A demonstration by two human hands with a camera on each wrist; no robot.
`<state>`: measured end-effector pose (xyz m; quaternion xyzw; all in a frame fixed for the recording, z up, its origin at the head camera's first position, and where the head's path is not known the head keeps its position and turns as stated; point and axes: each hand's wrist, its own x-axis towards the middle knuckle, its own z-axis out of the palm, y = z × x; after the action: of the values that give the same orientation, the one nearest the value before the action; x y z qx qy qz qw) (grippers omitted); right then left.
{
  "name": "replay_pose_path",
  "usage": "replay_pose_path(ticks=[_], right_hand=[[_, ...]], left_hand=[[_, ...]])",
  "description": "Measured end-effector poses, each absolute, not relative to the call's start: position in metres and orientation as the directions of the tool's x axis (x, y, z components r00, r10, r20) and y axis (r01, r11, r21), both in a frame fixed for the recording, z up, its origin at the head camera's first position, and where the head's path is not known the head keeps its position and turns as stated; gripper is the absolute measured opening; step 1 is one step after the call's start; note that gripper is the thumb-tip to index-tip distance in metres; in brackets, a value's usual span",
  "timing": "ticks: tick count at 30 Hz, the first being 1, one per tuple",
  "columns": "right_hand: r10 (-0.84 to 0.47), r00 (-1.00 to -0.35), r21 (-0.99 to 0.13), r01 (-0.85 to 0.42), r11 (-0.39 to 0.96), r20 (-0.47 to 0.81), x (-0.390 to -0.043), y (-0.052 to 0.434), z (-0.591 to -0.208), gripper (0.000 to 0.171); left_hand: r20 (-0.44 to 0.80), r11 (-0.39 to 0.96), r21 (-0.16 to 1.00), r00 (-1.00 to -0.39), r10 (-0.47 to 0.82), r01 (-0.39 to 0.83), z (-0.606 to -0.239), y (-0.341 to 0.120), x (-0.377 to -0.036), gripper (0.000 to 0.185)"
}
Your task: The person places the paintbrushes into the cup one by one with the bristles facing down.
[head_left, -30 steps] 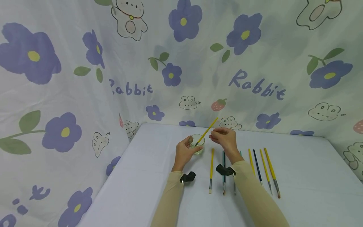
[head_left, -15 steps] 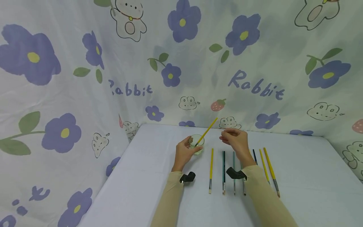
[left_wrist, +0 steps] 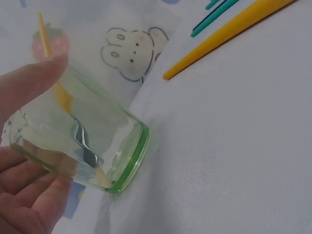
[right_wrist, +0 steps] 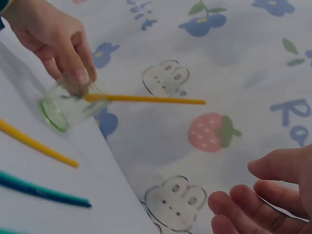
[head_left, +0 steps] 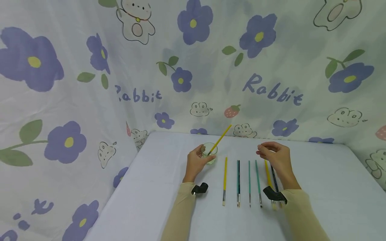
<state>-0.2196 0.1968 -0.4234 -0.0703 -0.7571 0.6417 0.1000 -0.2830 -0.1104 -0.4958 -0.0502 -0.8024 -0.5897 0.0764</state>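
- Since the earlier frames, the right hand (head_left: pixel 275 154) has travelled away from the glass cup (head_left: pixel 209 153), crossing over the row of brushes on the counter (head_left: pixel 156 187); it now hovers above the yellow and dark brushes (head_left: pixel 270 172) farthest from the cup. The cup, the brush in it and the left hand have not shifted.
- Left hand (head_left: pixel 196 162): thumb and fingers (left_wrist: pixel 29 183) curl round the cup wall. This grip appears to steady the cup so that the leaning brush cannot tip it.
- Yellow brush (head_left: pixel 220 139): stands inside the cup, bristle end at the cup's base, handle slanting up and away from the left hand. It rests on the cup rim and needs no further support.
- Right hand fingers (right_wrist: pixel 253 200): loosely curled, holding nothing; no contact with any brush is visible.
- Cup appearance: small, clear, green-tinted glass with a thicker green base ring; the wrist view shows the brush's metal ferrule (left_wrist: pixel 84 144) through the wall. Whether it holds liquid cannot be told.
- Loose brushes: a yellow one (head_left: pixel 224 179) lies just beside the cup, then green and teal ones (head_left: pixel 249 182), all parallel, bristles pointing toward the person, apart from one another.
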Motion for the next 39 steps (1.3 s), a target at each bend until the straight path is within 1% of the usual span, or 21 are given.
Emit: replay_pose_path(ticks=[4, 9, 13, 17, 23, 26, 28, 34, 39], right_hand=[[0.265, -0.962, -0.977, -0.001, 0.215, 0.060, -0.209, 0.216, -0.424, 0.044], [0.338, -0.935, -0.952, 0.003, 0.307, 0.106, -0.199, 0.234, -0.423, 0.044], [0.405, -0.910, -0.930, 0.071, 0.360, 0.087, -0.194, 0.246, -0.425, 0.044], [0.422, -0.904, -0.904, 0.117, 0.411, 0.075, -0.195, 0.255, -0.427, 0.045], [0.450, -0.889, -0.812, 0.203, 0.548, 0.081, -0.200, 0.265, -0.434, 0.046], [0.453, -0.887, -0.781, 0.219, 0.585, 0.091, -0.202, 0.268, -0.438, 0.045], [0.455, -0.887, -0.769, 0.233, 0.595, 0.083, -0.203, 0.269, -0.440, 0.045], [0.455, -0.890, -0.741, 0.312, 0.594, -0.010, -0.206, 0.273, -0.451, 0.047], [0.426, -0.903, -0.724, 0.331, 0.605, -0.057, -0.204, 0.279, -0.458, 0.047]], left_hand=[[0.177, 0.295, 0.941, -0.984, -0.006, 0.167, -0.497, -0.111, -0.283, 0.086], [0.180, 0.277, 0.945, -0.984, -0.001, 0.173, -0.497, -0.111, -0.283, 0.086], [0.168, 0.287, 0.944, -0.986, 0.001, 0.162, -0.497, -0.110, -0.282, 0.086], [0.168, 0.290, 0.943, -0.986, -0.001, 0.160, -0.497, -0.110, -0.282, 0.086], [0.177, 0.295, 0.941, -0.984, -0.010, 0.166, -0.499, -0.111, -0.284, 0.086], [0.179, 0.287, 0.943, -0.984, -0.008, 0.170, -0.500, -0.112, -0.285, 0.086], [0.181, 0.284, 0.943, -0.984, -0.009, 0.170, -0.500, -0.111, -0.285, 0.085], [0.183, 0.295, 0.940, -0.983, -0.008, 0.173, -0.500, -0.112, -0.286, 0.086], [0.187, 0.299, 0.938, -0.982, -0.003, 0.178, -0.500, -0.112, -0.285, 0.086]])
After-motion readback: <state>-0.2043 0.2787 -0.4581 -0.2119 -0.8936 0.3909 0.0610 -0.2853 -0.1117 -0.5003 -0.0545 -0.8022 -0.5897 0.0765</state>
